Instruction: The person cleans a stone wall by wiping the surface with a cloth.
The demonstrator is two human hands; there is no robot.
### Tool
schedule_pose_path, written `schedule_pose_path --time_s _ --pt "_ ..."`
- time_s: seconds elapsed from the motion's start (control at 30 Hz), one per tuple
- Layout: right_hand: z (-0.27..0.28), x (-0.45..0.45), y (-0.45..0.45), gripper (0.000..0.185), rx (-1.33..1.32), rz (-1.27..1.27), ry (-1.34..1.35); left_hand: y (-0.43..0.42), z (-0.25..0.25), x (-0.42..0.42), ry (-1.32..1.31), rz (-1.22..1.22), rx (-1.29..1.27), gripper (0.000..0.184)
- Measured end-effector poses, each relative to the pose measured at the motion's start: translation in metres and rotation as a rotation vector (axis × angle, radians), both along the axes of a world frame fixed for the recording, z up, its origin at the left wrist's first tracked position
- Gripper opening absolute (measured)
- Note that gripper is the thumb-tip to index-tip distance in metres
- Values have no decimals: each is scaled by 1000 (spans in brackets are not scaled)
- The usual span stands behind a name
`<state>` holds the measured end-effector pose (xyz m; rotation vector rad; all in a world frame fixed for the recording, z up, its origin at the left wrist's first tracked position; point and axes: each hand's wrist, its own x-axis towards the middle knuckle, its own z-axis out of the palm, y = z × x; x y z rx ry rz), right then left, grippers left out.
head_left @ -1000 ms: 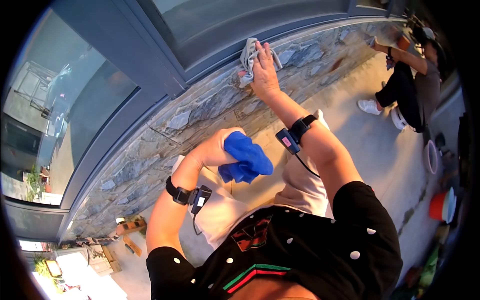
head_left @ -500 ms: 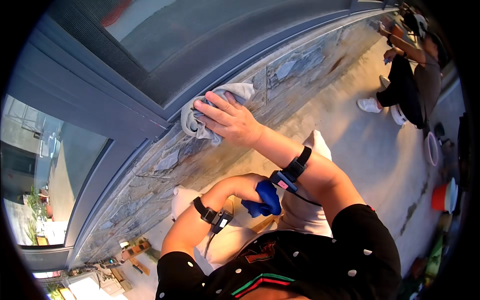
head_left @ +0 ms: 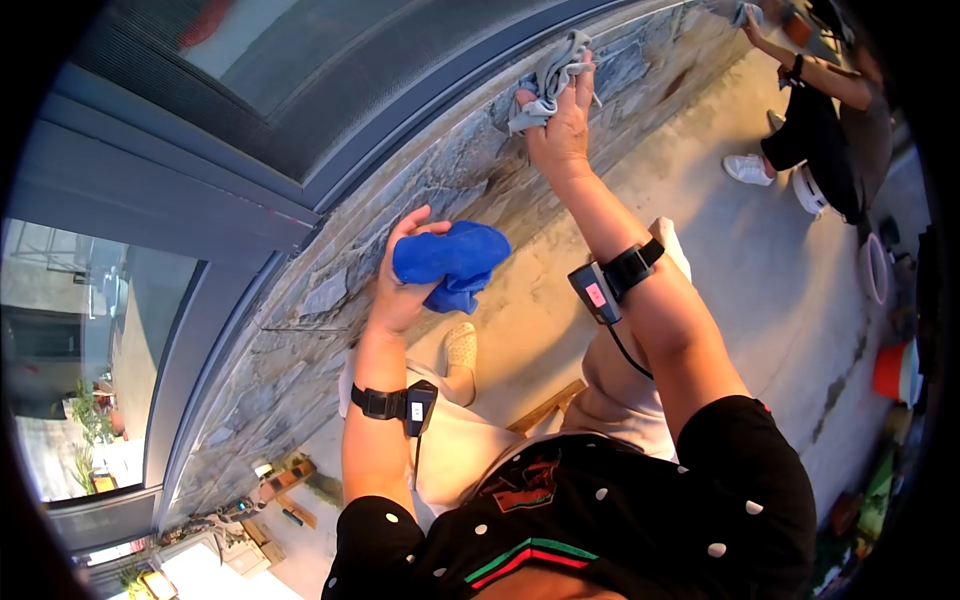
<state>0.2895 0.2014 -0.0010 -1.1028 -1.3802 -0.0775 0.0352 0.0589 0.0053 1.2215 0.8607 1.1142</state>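
1. Nearest the body, the left hand (head_left: 398,295) was curled around a bunched blue cloth (head_left: 462,250), its fingertips showing at the upper edge. The cloth bulged from the palm toward the right arm, and its loose folds hung over the floor (head_left: 530,320).

2. Farther out, the right hand (head_left: 562,138) was raised at the end of an outstretched arm. Its thumb lay to one side and its extended fingers to the other, with a grey cloth (head_left: 548,88) bunched between them; how firmly they pressed could not be told.

3. Principal relation: the grey cloth lay at and beyond the right fingertips, on the side away from the body, beside the upper part of the stone wall (head_left: 465,165). Its long axis slanted roughly along the wall's upper edge. The right hand was the nearer of the two; the left hand and the blue cloth lay well apart from it, closer to the body.

4. Above the stonework, the grey window frame (head_left: 385,125) ran alongside the wall's edge.

5. Farthest off, a co-worker (head_left: 862,125) reached one hand (head_left: 752,32) toward the same wall, well apart from the wearer's hands.
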Motion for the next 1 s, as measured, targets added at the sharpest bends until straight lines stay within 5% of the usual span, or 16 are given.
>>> schedule_pose_path --time_s 0.1,0.27,0.53,0.73,0.8,0.87,1.0 --pt "-3 -20 -22 76 -7 28 -127 -5 -1 -16 -187 -11 -46 89" --pt "-10 -54 -66 29 117 325 -519 -15 14 -23 -315 35 65 90" --pt "-7 -33 -56 34 200 410 -693 -10 16 -21 -323 -46 -27 94" --pt "-27 -3 -13 50 -165 -92 35 7 3 -21 -280 -158 -292 83" --pt "-23 12 -9 61 -530 182 494 14 -6 -21 -198 -174 -377 71" --pt "-41 6 -8 64 -757 299 662 13 -8 -21 -182 -170 -416 67" --pt "-68 -40 -49 48 -658 188 160 13 -6 -20 -6 -168 -400 66"
